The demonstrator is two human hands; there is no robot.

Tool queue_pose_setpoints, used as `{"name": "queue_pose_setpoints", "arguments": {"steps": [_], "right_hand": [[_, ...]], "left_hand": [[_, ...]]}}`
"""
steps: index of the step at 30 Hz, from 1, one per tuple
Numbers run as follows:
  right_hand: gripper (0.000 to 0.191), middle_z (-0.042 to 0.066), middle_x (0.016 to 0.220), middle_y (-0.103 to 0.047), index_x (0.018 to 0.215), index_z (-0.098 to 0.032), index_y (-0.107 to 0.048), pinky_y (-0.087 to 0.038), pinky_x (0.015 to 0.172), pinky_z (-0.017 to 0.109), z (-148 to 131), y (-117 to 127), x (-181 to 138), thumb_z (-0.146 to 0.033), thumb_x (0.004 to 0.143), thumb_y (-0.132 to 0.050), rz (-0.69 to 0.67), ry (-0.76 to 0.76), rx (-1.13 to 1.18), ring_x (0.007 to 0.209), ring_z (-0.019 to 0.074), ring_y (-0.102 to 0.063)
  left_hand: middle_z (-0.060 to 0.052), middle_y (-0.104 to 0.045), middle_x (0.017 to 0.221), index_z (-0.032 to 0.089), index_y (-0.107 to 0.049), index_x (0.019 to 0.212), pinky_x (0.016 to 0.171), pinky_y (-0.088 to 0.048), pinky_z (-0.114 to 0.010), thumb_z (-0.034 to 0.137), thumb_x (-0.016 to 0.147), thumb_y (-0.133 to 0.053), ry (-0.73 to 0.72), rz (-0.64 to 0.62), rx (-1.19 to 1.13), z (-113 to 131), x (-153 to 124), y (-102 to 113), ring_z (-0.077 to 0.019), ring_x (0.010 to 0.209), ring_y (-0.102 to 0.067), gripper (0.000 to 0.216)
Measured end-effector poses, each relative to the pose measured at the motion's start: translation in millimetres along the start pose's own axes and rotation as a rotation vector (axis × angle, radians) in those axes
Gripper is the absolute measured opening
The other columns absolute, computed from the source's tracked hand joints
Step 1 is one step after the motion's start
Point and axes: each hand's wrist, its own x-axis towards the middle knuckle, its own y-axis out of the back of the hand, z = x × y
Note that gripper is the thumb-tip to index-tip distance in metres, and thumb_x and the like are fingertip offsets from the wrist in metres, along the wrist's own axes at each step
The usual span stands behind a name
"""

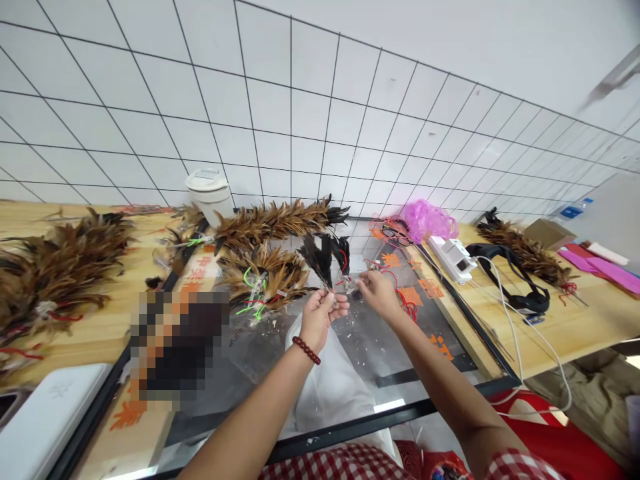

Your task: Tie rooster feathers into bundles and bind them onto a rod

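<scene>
My left hand is closed around the quill ends of a small bunch of dark feathers that stands upright from it. A bead bracelet circles that wrist. My right hand is just to the right, its fingers pinched near the base of the bunch, where a red thread runs. Both hands hover over a glass tabletop. What the right fingers pinch is too small to make out.
Piles of brown feathers lie at left, behind the hands and at far right. A white lidded cup stands at the back. A pink plastic bag, a white power strip and black straps lie right.
</scene>
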Motion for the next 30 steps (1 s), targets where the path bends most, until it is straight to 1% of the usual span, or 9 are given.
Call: {"name": "queue_pose_setpoints", "arguments": {"steps": [3, 6, 8, 11, 14, 18, 23, 27, 30], "right_hand": [[0.037, 0.009, 0.081, -0.064, 0.093, -0.018, -0.065, -0.042, 0.069, 0.031, -15, -11, 30, -0.051, 0.080, -0.060, -0.052, -0.099, -0.138, 0.076, 0.0209, -0.059], [0.028, 0.008, 0.073, -0.063, 0.077, -0.018, -0.062, -0.040, 0.065, 0.030, -23, -17, 48, -0.046, 0.074, -0.066, -0.104, -0.198, -0.122, 0.073, 0.0202, -0.059], [0.027, 0.003, 0.064, -0.058, 0.071, -0.019, -0.058, -0.038, 0.060, 0.027, -25, -13, 48, -0.045, 0.075, -0.065, -0.133, -0.236, 0.099, 0.064, 0.0166, -0.055], [0.034, -0.002, 0.062, -0.054, 0.076, -0.018, -0.056, -0.035, 0.051, 0.024, -31, 0, 27, -0.051, 0.074, -0.062, -0.238, -0.270, 0.590, 0.052, 0.0107, -0.045], [0.038, -0.003, 0.065, -0.054, 0.083, -0.017, -0.058, -0.032, 0.048, 0.023, -38, 8, -4, -0.052, 0.071, -0.068, -0.380, -0.274, 0.807, 0.049, 0.0085, -0.040], [0.036, -0.002, 0.066, -0.056, 0.085, -0.018, -0.057, -0.037, 0.052, 0.024, -39, 1, -31, -0.049, 0.073, -0.069, -0.382, -0.217, 0.765, 0.057, 0.0111, -0.048], [0.038, -0.002, 0.063, -0.056, 0.097, -0.019, -0.057, -0.039, 0.050, 0.025, -32, -4, -33, -0.050, 0.077, -0.064, -0.427, -0.230, 0.721, 0.055, 0.0134, -0.050], [0.033, 0.000, 0.067, -0.058, 0.078, -0.018, -0.059, -0.043, 0.057, 0.026, -33, -4, -19, -0.049, 0.072, -0.068, -0.413, -0.189, 0.698, 0.062, 0.0142, -0.052], [0.032, -0.002, 0.058, -0.052, 0.066, -0.017, -0.054, -0.038, 0.050, 0.024, -39, -5, 2, -0.047, 0.074, -0.064, -0.404, -0.201, 0.649, 0.053, 0.0108, -0.045]], "left_hand": [[-0.006, -0.070, 0.076, 0.014, -0.055, 0.085, 0.060, -0.053, -0.026, 0.035, 0.068, -0.076, -0.003, 0.004, 0.018, -1, -1, -1, -0.0152, 0.064, -0.067, 0.034], [-0.007, -0.070, 0.076, 0.013, -0.055, 0.085, 0.059, -0.053, -0.026, 0.037, 0.067, -0.077, 0.002, 0.017, 0.022, 1, -2, 0, -0.0156, 0.064, -0.067, 0.037], [-0.008, -0.070, 0.076, 0.014, -0.054, 0.086, 0.058, -0.054, -0.027, 0.039, 0.067, -0.076, 0.006, 0.033, 0.020, 2, -3, 0, -0.0159, 0.064, -0.067, 0.039], [-0.007, -0.069, 0.082, 0.014, -0.054, 0.086, 0.058, -0.054, -0.027, 0.041, 0.066, -0.076, -0.011, 0.056, 0.012, 2, -3, -1, -0.0146, 0.062, -0.067, 0.040], [-0.002, -0.066, 0.076, 0.015, -0.054, 0.085, 0.052, -0.053, -0.026, 0.043, 0.066, -0.076, -0.021, 0.056, 0.079, -1, -2, -4, -0.0128, 0.055, -0.064, 0.040], [0.002, -0.058, 0.057, 0.017, -0.054, 0.081, 0.042, -0.047, -0.022, 0.045, 0.070, -0.070, 0.005, -0.007, 0.266, -10, -1, -3, -0.0120, 0.044, -0.057, 0.034], [0.003, -0.054, 0.048, 0.018, -0.060, 0.078, 0.037, -0.036, -0.019, 0.038, 0.079, -0.060, -0.060, -0.057, 0.523, -18, -3, 3, -0.0102, 0.038, -0.049, 0.020], [0.003, -0.048, 0.041, 0.017, -0.061, 0.068, 0.042, -0.033, -0.019, 0.029, 0.082, -0.055, -0.141, -0.075, 0.696, -16, -7, 4, -0.0092, 0.039, -0.046, 0.019], [0.001, -0.058, 0.056, 0.017, -0.064, 0.091, 0.040, -0.035, -0.020, 0.030, 0.083, -0.054, -0.121, -0.058, 0.631, -13, -8, 2, -0.0100, 0.042, -0.050, 0.019]]}}
